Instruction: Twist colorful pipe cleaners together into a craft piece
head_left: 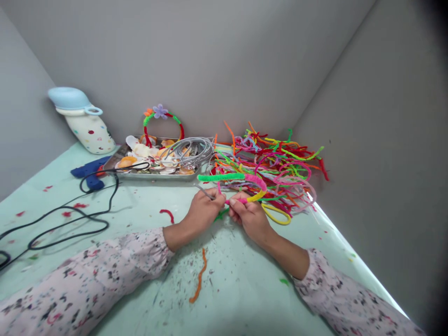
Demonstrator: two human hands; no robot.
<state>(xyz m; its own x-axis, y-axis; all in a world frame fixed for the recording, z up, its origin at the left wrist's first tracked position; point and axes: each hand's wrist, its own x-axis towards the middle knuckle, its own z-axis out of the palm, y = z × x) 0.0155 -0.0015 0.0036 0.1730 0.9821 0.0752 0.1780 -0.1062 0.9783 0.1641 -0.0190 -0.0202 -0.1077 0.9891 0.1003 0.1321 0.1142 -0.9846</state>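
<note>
Evidently, left hand (208, 205): fingers pinched pink strip (219, 188).
Right hand (251, 217): fingers gripped band (252, 178).
Table (252, 289): bore 1 orange strip (200, 277).

A fuzzy multicolored wire (221, 178) is held by left hand (206, 205) and right hand (252, 217), pipe cleaners (269, 161) heaped at far right.

No lettering, brand, number or sign can be read (the bottle (89, 131) carries small coloured marks, too tiny to make out).
</note>
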